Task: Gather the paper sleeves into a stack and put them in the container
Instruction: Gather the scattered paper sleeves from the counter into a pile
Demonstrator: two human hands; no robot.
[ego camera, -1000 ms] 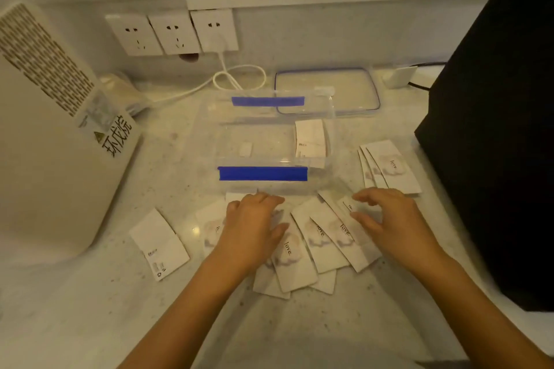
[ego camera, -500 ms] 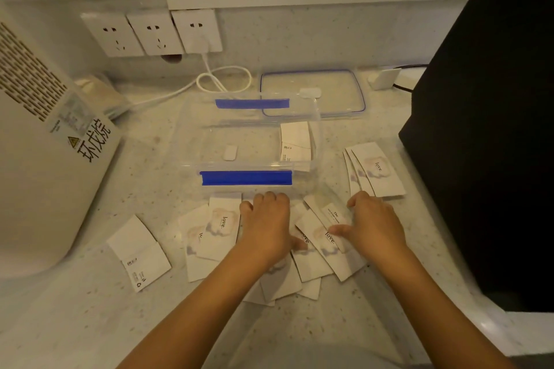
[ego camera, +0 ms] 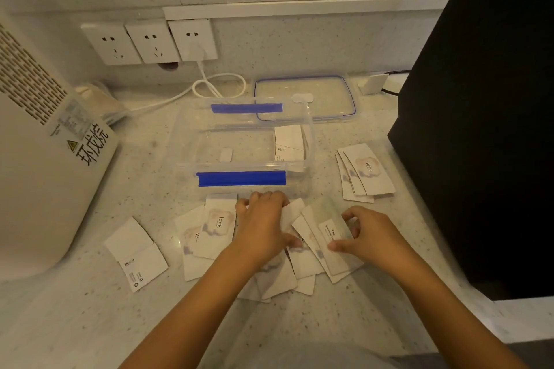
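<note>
Several white paper sleeves printed "love." lie fanned on the counter in front of a clear plastic container (ego camera: 186, 141) with blue clips. My left hand (ego camera: 263, 228) presses on the middle of the pile and pinches the edge of one sleeve (ego camera: 292, 213). My right hand (ego camera: 364, 234) grips a sleeve (ego camera: 329, 237) on the pile's right side between thumb and fingers. Two overlapping sleeves (ego camera: 217, 225) lie just left of my left hand. A separate sleeve (ego camera: 136, 253) lies further left, and a small stack (ego camera: 364, 172) lies to the right. A few sleeves (ego camera: 289, 142) stand inside the container.
The container's lid (ego camera: 305, 97) lies behind it. A white appliance (ego camera: 39, 144) stands at the left and a black box (ego camera: 485, 117) at the right. Wall sockets (ego camera: 150, 42) with a white cable (ego camera: 215, 87) are at the back.
Both hands have closed in on the pile. My right hand has curled and lifted the edge of a sleeve; my left hand has shifted slightly right and pinched one.
</note>
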